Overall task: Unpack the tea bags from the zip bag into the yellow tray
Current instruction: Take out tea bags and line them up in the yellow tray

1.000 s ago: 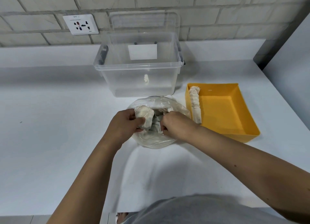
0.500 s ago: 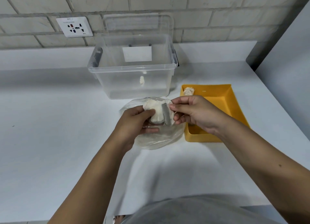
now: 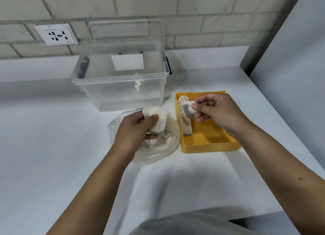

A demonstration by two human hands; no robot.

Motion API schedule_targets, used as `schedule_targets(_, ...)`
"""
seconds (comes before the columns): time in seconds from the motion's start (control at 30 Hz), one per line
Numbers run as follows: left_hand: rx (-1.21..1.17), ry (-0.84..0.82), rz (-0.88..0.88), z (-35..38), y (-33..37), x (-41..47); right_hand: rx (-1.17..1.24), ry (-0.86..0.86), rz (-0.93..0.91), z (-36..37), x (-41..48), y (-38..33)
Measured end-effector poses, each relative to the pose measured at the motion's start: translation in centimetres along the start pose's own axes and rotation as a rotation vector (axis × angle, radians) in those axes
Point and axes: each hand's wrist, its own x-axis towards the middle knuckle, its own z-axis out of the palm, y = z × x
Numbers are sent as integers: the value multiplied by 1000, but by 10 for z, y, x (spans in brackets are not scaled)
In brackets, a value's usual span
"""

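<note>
A clear zip bag point(image 3: 158, 152) lies on the white counter, left of the yellow tray point(image 3: 211, 146). My left hand point(image 3: 135, 129) grips a bunch of pale tea bags point(image 3: 162, 122) at the bag's mouth. My right hand point(image 3: 214, 109) hovers over the tray's far left part and pinches one tea bag with a grey tag point(image 3: 189, 109). A row of tea bags point(image 3: 186, 127) lies along the tray's left wall.
A clear plastic storage box point(image 3: 119, 83) stands behind the zip bag, its lid leaning on the brick wall. A wall socket point(image 3: 56, 34) is at the upper left. A grey panel rises along the counter's right edge.
My right hand has drawn one tea bag out of the zip bag and carried it right, over the yellow tray. My left hand stays at the bag, holding the remaining bunch.
</note>
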Motion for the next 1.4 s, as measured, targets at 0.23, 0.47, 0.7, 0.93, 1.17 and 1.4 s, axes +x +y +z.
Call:
schedule_targets(0.23, 88, -10, 9, 6, -7, 6, -112, -174, 308, -12, 12, 47)
schedule_targets(0.47, 95, -32, -2, 6, -10, 12, -215, -185, 319, -1, 30, 69)
schedule_targets(0.7, 108, -68, -42, 6, -11, 16, -263, -118, 252, 1, 40, 77)
schedule_targets(0.93, 55, -70, -127, 12, -13, 20, -271, -107, 224, 2, 42, 78)
schedule_targets(1.17, 6, -116, -162, 21, -17, 19, -101, -51, 82, 5, 18, 41)
schedule_targets(1.4, 47, -170, -117, 28, -14, 17, -117, -158, 35, 17, 3, 30)
